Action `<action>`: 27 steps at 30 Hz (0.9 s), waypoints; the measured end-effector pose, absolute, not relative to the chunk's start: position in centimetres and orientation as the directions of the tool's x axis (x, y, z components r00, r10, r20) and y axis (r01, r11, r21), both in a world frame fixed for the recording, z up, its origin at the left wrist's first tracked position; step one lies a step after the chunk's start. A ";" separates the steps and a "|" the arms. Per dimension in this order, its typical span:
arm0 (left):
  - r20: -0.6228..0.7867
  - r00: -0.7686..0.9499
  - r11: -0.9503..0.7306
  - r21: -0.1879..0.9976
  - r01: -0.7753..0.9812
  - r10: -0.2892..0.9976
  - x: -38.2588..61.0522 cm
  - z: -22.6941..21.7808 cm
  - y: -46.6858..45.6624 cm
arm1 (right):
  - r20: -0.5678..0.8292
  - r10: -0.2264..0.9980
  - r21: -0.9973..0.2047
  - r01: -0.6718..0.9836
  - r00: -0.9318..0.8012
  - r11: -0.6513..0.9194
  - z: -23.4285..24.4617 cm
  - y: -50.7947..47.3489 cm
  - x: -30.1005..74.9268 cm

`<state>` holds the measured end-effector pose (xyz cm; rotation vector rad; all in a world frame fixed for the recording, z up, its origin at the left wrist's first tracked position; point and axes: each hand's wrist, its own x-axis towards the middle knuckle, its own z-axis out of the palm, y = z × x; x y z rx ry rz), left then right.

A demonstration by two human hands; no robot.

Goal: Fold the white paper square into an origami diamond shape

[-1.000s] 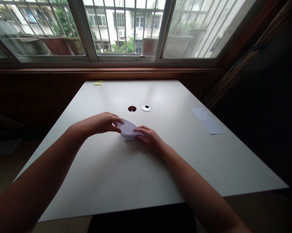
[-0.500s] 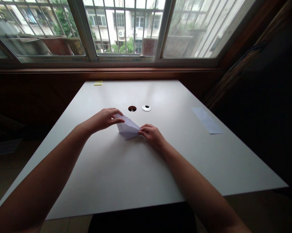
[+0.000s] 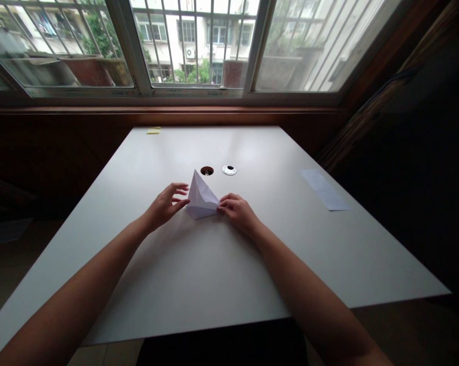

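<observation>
A folded sheet of white paper stands partly upright on the white table, its peak pointing up and away from me. My right hand pinches the paper's right corner between thumb and fingers. At its left edge is my left hand, with thumb and fingers apart and curved toward the paper. The left fingertips are very near the edge; whether they touch it I cannot tell.
Beyond the paper are a round hole in the tabletop and a silver ring-shaped cover. A flat white paper strip lies on the right. Yellow sticky notes are at the far left edge, below a barred window.
My left hand has let go of the paper's upper part and moved down and slightly left. The paper's peak now shows, standing up. My right hand keeps its pinch in place.
</observation>
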<state>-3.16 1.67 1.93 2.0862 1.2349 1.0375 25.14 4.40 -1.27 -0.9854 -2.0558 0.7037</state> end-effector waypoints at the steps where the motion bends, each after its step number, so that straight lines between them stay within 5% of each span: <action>1: 0.302 0.332 -0.438 0.750 0.495 0.894 -3.4 1.5 1.7 | 0.379 0.818 -0.726 0.408 -0.432 0.553 -1.3 4.4 25.1; 4: 0.217 0.383 -0.390 0.795 0.465 0.898 -3.9 0.3 2.1 | 0.390 0.811 -0.726 0.395 -0.437 0.562 -1.5 4.6 25.1; 12: 0.286 0.422 -0.484 0.718 0.500 0.860 -3.7 -0.7 2.8 | 0.418 0.750 -0.672 0.381 -0.513 0.635 -2.0 4.6 25.0; 21: 0.324 0.462 -0.549 0.651 0.524 0.825 -3.6 -0.9 2.5 | 0.534 0.606 -0.332 0.513 -0.590 0.792 -0.2 3.2 24.3; 27: 0.331 0.469 -0.562 0.630 0.536 0.819 -3.6 -1.1 2.5 | 0.506 0.542 -0.308 0.446 -0.671 0.840 -0.4 3.1 24.0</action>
